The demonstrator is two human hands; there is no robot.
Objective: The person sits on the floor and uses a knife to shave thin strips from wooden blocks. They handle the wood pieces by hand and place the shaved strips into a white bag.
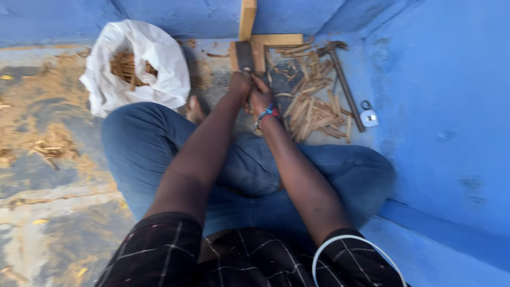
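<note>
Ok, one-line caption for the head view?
Seated person's left hand and right hand meet at a wooden block, beside wood sticks.

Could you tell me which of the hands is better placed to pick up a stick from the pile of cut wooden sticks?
Probably the right hand: the pile of cut wooden sticks lies just beside it on the floor, while the left hand sits farther away, at the dark flat blade.
</note>
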